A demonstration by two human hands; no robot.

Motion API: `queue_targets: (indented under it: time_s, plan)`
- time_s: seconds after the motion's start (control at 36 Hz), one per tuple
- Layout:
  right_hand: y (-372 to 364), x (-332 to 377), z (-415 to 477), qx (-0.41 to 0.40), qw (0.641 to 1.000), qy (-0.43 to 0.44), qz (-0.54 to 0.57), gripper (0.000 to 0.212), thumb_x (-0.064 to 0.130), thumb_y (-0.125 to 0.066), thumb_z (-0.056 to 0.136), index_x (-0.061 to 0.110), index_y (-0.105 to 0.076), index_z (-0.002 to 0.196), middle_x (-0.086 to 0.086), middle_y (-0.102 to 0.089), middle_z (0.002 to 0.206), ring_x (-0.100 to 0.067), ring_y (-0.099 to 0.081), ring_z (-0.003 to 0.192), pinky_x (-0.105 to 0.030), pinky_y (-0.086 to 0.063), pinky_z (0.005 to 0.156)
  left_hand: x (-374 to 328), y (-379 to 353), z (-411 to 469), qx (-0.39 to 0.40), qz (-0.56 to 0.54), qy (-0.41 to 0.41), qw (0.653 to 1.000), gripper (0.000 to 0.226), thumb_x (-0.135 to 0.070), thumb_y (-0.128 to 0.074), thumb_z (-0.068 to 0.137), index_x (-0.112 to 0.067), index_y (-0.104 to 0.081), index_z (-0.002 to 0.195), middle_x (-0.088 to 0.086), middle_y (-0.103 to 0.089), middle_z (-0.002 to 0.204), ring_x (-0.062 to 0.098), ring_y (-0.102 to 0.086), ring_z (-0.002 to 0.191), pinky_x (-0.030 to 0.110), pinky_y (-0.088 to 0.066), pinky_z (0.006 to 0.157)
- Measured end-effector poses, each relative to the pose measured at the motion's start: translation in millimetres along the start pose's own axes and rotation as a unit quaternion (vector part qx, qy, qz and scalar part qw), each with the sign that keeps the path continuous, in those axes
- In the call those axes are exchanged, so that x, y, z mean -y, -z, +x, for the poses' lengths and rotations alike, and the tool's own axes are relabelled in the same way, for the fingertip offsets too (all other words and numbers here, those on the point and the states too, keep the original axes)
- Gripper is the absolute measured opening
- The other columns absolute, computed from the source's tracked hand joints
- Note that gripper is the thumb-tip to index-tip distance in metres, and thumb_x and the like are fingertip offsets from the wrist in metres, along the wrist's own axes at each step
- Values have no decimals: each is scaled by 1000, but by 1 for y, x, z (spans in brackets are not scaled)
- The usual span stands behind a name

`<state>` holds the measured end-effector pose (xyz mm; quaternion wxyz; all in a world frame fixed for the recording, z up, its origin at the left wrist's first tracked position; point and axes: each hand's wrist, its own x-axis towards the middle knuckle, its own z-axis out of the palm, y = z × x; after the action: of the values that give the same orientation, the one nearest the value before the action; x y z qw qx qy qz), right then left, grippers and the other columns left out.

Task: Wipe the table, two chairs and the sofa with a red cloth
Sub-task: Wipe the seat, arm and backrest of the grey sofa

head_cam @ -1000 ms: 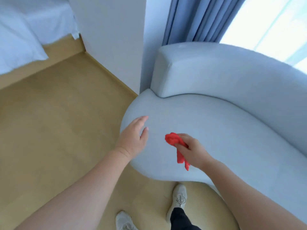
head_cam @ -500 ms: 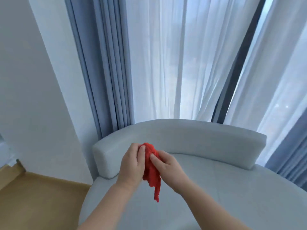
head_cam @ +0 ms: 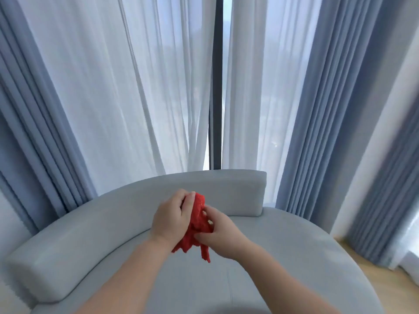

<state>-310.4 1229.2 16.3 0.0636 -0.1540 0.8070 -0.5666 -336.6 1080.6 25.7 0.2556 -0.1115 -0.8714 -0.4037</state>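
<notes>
Red cloth (head_cam: 199,225) hangs bunched between two bare hands raised in front of the person, above the pale grey sofa (head_cam: 283,257). Both forearms reach up from the bottom edge and converge over the seat. The left hand (head_cam: 171,217) shows its back to the camera, thumb up along the top of the cloth and fingers curled round its upper part. The right hand (head_cam: 221,232) comes in from the right and slightly lower, fingertips and thumb pinching the folds at the cloth's middle; loose ends dangle beneath both hands, clear of the cushion. Beyond the hands curves the sofa's low backrest (head_cam: 136,207). Behind it hang sheer white curtains (head_cam: 127,98) parted at a dark window frame (head_cam: 216,87), flanked by grey-blue drapes (head_cam: 326,109). Wooden floor (head_cam: 385,277) shows at lower right.
</notes>
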Motion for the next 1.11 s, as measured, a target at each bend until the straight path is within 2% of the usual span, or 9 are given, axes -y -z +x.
queue_targets:
  time_s: [0.19, 0.36, 0.5, 0.58, 0.69, 0.75, 0.94, 1.0, 1.11]
  plan:
    - [67, -33, 9, -77, 996, -40, -17, 57, -3, -54, 84, 46, -60, 114, 2, -70, 102, -15, -71, 87, -29, -56, 85, -15, -63, 34, 108, -58, -17, 992, 19, -33, -50, 96, -24, -55, 80, -10, -60, 70, -2, -56, 74, 9, -38, 62]
    - [91, -62, 51, -136, 987, -79, -41, 38, 8, -54, 89, 30, -63, 118, 5, -69, 106, -16, -70, 80, -28, -56, 75, 5, -102, 86, 139, -90, -23, 986, 25, -33, -49, 97, -14, -58, 83, -3, -61, 72, 3, -56, 73, 11, -39, 62]
    - [97, -74, 99, -188, 977, -103, -10, 43, 22, -59, 92, 22, -52, 135, 3, -59, 122, -9, -66, 98, -31, -51, 95, 34, -126, 140, 189, -135, -4, 973, 27, -34, -47, 98, -17, -58, 81, -1, -61, 75, 6, -56, 72, 10, -39, 64]
    - [98, -73, 122, -192, 975, -106, 22, 59, 23, -67, 88, 29, -42, 141, 7, -55, 123, -5, -66, 94, -23, -53, 85, 51, -143, 171, 227, -153, -3, 962, 28, -37, -46, 98, -16, -59, 84, 1, -62, 79, 10, -57, 75, 21, -43, 70]
    - [100, -89, 142, -200, 977, -63, 39, 65, 5, -68, 86, 53, -39, 120, 20, -62, 101, 6, -64, 81, -10, -48, 69, 58, -174, 204, 290, -175, -16, 941, 27, -36, -46, 98, -17, -57, 82, -4, -58, 75, 5, -54, 70, 25, -45, 72]
    - [104, -100, 150, -245, 967, -60, 44, 68, 6, -71, 84, 54, -36, 118, 19, -59, 109, 10, -61, 90, -7, -47, 71, 57, -193, 214, 312, -177, -27, 933, 27, -35, -46, 98, -16, -57, 83, -3, -58, 76, 9, -55, 72, 27, -46, 72]
    - [137, -151, 171, -335, 915, -163, -157, 101, 58, -66, 75, 32, -8, 154, 10, -15, 156, -13, -7, 146, -42, -19, 119, 53, -265, 229, 347, -181, -24, 920, 22, -31, -49, 98, -22, -54, 79, -9, -57, 72, -4, -51, 64, 12, -37, 60]
    - [151, -167, 175, -326, 919, -170, -144, 98, 56, -66, 74, 37, -11, 153, 9, -25, 153, -14, -19, 144, -40, -26, 116, 51, -289, 234, 360, -181, -16, 915, 21, -30, -49, 98, -23, -54, 79, -10, -57, 73, -2, -52, 67, 12, -36, 61]
    - [181, -201, 187, -328, 932, -147, -40, 80, 32, -66, 79, 49, -23, 145, 15, -50, 121, -7, -63, 99, -32, -56, 84, 45, -342, 242, 386, -165, -3, 908, 21, -32, -49, 98, -16, -57, 86, -5, -60, 81, 6, -55, 75, 15, -39, 64]
